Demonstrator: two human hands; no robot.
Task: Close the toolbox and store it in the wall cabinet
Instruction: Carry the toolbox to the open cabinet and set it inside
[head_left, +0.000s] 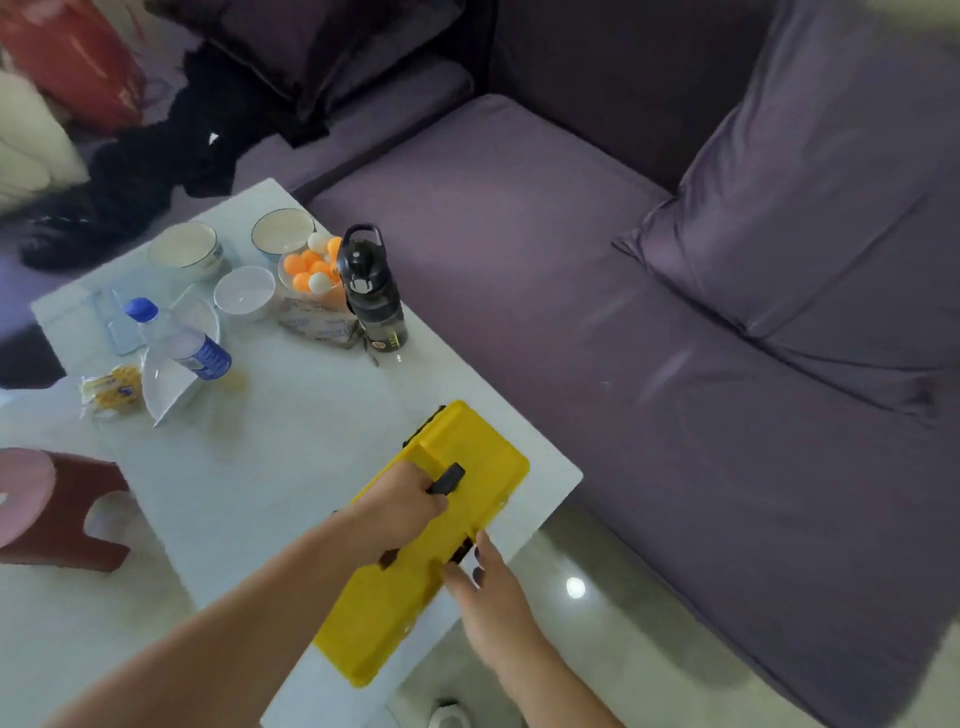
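Observation:
A yellow toolbox (467, 447) lies with its lid down on the white table (291, 467), along the table's right edge. My left hand (400, 506) is closed around the black handle (449, 478) on top of the lid. My right hand (485, 587) rests at the box's near right side, fingertips touching a black latch (462, 551). The wall cabinet is not in view.
A black drink bottle (371, 291), a bowl of orange and white balls (311, 267), several white bowls, a plastic water bottle (182, 338) and a snack packet crowd the table's far end. A purple sofa (675, 312) stands right; a pink stool (47, 504) left.

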